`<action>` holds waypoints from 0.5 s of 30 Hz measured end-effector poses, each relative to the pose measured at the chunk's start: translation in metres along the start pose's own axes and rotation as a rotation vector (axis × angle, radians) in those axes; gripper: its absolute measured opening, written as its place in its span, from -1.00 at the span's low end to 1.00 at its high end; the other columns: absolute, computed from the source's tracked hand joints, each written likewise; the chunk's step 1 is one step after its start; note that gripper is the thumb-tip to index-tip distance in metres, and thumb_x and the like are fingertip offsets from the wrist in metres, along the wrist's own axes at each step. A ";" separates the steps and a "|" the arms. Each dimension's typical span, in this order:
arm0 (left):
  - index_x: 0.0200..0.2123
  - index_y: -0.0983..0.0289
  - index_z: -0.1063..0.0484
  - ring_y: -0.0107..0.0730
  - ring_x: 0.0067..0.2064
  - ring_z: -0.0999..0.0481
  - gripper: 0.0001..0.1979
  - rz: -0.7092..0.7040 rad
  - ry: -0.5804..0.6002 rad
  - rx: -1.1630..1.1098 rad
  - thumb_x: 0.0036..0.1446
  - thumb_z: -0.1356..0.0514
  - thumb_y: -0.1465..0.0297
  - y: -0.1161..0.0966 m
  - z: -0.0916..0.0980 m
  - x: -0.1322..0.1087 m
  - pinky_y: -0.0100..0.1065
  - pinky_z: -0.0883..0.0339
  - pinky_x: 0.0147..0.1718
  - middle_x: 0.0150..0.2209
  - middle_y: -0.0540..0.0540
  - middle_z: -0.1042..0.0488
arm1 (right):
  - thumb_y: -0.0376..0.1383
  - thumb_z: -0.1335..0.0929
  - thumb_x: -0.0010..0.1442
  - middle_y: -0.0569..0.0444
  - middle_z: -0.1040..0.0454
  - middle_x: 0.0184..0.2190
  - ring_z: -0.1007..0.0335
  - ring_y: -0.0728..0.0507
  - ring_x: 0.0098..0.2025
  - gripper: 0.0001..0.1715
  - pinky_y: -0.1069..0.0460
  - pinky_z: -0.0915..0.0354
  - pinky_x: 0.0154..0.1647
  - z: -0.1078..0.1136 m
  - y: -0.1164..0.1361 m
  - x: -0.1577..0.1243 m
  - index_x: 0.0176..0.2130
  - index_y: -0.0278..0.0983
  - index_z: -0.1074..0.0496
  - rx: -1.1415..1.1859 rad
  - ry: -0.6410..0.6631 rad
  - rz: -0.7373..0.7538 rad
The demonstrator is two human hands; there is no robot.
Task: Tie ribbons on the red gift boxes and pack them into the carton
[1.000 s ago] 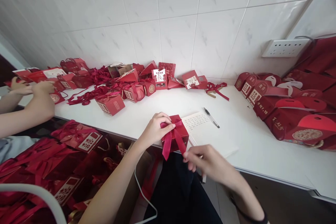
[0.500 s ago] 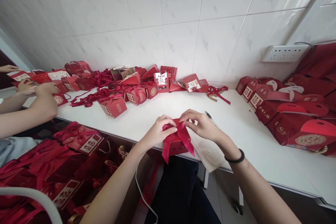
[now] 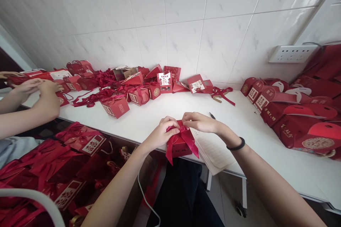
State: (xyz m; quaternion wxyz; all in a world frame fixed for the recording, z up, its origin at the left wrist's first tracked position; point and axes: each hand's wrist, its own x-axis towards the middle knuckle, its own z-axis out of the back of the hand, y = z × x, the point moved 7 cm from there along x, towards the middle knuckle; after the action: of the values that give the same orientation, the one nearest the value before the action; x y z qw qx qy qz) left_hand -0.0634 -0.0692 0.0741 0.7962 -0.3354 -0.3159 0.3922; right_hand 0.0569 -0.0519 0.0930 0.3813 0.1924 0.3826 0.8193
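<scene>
Red gift box at the white table's front edge, under a satin bow.
The left hand pinches the bow between thumb and fingers; the right hand's fingertips meet its right side, their grip partly hidden. A hard tug could tip the box off the table; a slack left pinch could loosen the bow.

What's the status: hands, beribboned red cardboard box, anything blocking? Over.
Left hand pinches glossy crimson fabric ribbon, right hand against it. Red cardboard box underneath, at near edge of white table. Pale paper pages right of box; nothing visibly blocking.
</scene>
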 end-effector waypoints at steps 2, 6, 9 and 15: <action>-0.38 0.24 -0.39 -0.27 -0.04 -0.30 -0.88 -0.002 -0.003 -0.010 0.15 -0.11 0.33 0.000 0.000 0.000 -0.21 -0.12 0.05 -0.18 0.08 -0.32 | -0.15 -0.24 0.17 0.10 -0.26 -0.46 -0.10 -0.02 -0.46 -0.66 0.05 -0.06 -0.43 -0.003 0.002 0.001 -0.52 -0.32 -0.28 0.130 0.018 0.032; -0.39 0.23 -0.38 -0.28 -0.05 -0.31 -0.87 -0.006 -0.010 -0.032 0.14 -0.13 0.31 0.000 0.001 0.000 -0.22 -0.12 0.06 -0.19 0.08 -0.32 | 0.07 -0.30 0.13 0.12 -0.24 -0.47 -0.03 0.02 -0.49 -0.44 0.06 -0.02 -0.47 -0.006 0.000 0.003 -0.56 -0.34 -0.30 0.273 0.023 0.083; -0.38 0.23 -0.39 -0.29 -0.04 -0.32 -0.86 0.001 -0.009 -0.029 0.14 -0.13 0.30 0.001 0.001 0.000 -0.22 -0.13 0.06 -0.18 0.08 -0.33 | 0.10 -0.31 0.10 0.12 -0.28 -0.49 -0.09 0.01 -0.48 -0.44 0.06 -0.05 -0.46 0.000 -0.008 0.004 -0.52 -0.35 -0.36 0.244 -0.070 0.040; -0.36 0.22 -0.40 -0.30 -0.02 -0.32 -0.84 0.007 -0.029 0.004 0.16 -0.12 0.27 0.002 0.001 -0.002 -0.24 -0.15 0.06 -0.16 0.06 -0.35 | -0.03 -0.29 0.15 0.08 -0.41 -0.41 -0.26 -0.06 -0.41 -0.64 0.05 -0.16 -0.38 0.023 -0.007 -0.030 -0.38 -0.29 -0.37 0.030 -0.522 -0.026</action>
State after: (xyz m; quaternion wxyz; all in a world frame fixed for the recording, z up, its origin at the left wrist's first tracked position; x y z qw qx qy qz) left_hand -0.0658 -0.0694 0.0729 0.7908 -0.3292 -0.3252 0.4006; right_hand 0.0935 -0.0610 0.1020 0.4745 0.3980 0.2860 0.7312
